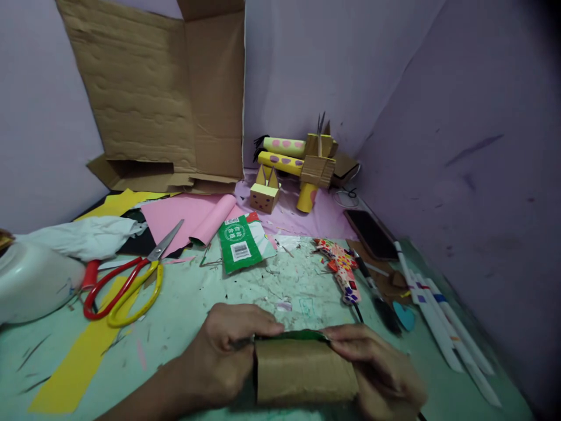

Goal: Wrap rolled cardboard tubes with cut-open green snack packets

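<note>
Between my two hands, low in the head view, is a curled piece of brown cardboard [307, 371] with a green inner face showing along its top edge. My left hand [228, 351] grips its left end, the thumb lying along the top edge. On the opposite end, my right hand [377, 365] pinches the top right corner between thumb and fingers. Beyond the hands lies a flat green printed carton piece [241, 245]. A glue gun covered in a colourful pattern [342, 269] rests past my right hand, its cord running toward me.
Left: red-and-yellow scissors [131, 280], yellow paper strip [79, 356], white bowl-like object [39, 280]. Back: pink paper [175, 219], open cardboard box [175, 93], small box with ears [264, 196], yellow tube figure [307, 164]. Right: phone [370, 234], brush [379, 298], white markers [451, 321].
</note>
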`<move>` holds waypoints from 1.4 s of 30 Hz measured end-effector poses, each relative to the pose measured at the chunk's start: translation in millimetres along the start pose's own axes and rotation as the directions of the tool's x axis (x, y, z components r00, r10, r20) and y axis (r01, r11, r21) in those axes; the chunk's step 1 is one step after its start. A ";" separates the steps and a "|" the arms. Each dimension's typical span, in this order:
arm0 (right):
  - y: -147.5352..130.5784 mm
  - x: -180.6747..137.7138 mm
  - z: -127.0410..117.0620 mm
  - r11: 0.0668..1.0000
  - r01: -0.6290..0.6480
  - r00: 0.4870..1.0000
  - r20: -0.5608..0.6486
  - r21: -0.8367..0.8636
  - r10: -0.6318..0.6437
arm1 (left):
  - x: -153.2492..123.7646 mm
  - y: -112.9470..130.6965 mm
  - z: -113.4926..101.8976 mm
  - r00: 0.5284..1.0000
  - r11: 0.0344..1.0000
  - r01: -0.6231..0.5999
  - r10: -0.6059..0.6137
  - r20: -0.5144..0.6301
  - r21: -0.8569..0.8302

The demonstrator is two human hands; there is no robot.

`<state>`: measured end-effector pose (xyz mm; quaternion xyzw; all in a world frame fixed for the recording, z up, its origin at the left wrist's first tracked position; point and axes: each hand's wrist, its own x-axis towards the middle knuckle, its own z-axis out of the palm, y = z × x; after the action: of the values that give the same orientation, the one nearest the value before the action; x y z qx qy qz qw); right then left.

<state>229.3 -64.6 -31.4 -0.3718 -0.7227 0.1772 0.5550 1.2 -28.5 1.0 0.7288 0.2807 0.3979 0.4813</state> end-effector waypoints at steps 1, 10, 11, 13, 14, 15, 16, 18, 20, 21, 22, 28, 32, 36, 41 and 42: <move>-1.1 -0.5 1.4 0.999 -0.030 1.000 -0.003 0.011 0.030 | -0.8 -2.4 0.8 0.998 0.998 -0.068 0.067 -0.019 -0.020; -4.8 5.4 11.9 0.874 -0.429 0.903 0.129 0.230 0.410 | 1.1 -6.9 3.9 0.998 0.999 -0.036 0.035 -0.047 -0.028; -5.0 7.6 11.6 0.891 -0.406 0.908 0.198 0.201 0.369 | 1.5 -6.0 4.6 0.998 0.998 -0.052 0.051 -0.036 -0.023; -5.8 10.6 10.5 0.925 -0.341 0.914 0.292 0.170 0.283 | 1.9 -4.6 6.5 0.996 0.996 -0.090 0.090 0.000 -0.009; -6.3 11.0 10.0 0.938 -0.305 0.919 0.308 0.166 0.244 | 1.9 -4.1 7.1 0.994 0.994 -0.110 0.111 0.017 -0.007; -6.8 10.5 9.5 0.951 -0.264 0.930 0.304 0.160 0.207 | 2.0 -3.8 7.1 0.992 0.992 -0.124 0.124 0.036 -0.010; -7.1 9.2 9.1 0.964 -0.222 0.941 0.292 0.147 0.172 | 2.0 -3.6 6.3 0.991 0.992 -0.121 0.122 0.050 -0.022; -7.0 5.5 8.4 0.985 -0.130 0.955 0.280 0.111 0.095 | 2.2 -3.3 1.6 0.990 0.995 -0.071 0.078 0.118 -0.063; -5.9 2.2 7.4 0.995 -0.074 0.959 0.277 0.071 0.052 | 2.2 -2.4 -6.0 0.973 0.998 0.057 -0.050 0.224 -0.027; -5.1 1.5 6.7 0.996 -0.067 0.961 0.272 0.059 0.049 | 2.1 -1.5 -10.1 0.958 0.991 0.136 -0.137 0.250 0.022; -4.4 1.6 5.8 0.995 -0.079 0.963 0.262 0.055 0.062 | 2.0 -0.4 -13.6 0.943 0.974 0.213 -0.225 0.246 0.075; 0.3 6.8 -1.0 0.810 -0.515 0.857 0.163 0.280 0.489 | 3.1 4.4 -14.4 0.891 0.884 0.453 -0.442 0.109 -0.117; 9.9 -2.2 -1.7 0.551 -0.737 0.663 0.256 0.392 0.704 | 6.3 2.5 -7.0 0.865 0.772 0.476 -0.497 0.067 -0.421; 15.4 -8.5 -0.9 0.545 -0.751 0.649 0.266 0.373 0.713 | 7.9 2.9 -2.5 0.845 0.713 0.502 -0.525 0.102 -0.489; 1.7 1.7 4.7 0.655 -0.711 0.702 0.299 0.255 0.646 | 4.0 2.3 6.7 0.807 0.721 0.585 -0.562 0.181 -0.372; -1.8 4.3 6.8 0.712 -0.667 0.741 0.297 0.219 0.602 | 2.8 1.0 8.5 0.812 0.755 0.582 -0.557 0.172 -0.304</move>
<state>221.9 -61.6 -29.5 -0.4856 -0.5652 0.5063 0.4340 10.0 -30.8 0.9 0.5272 0.3984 0.2490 0.7081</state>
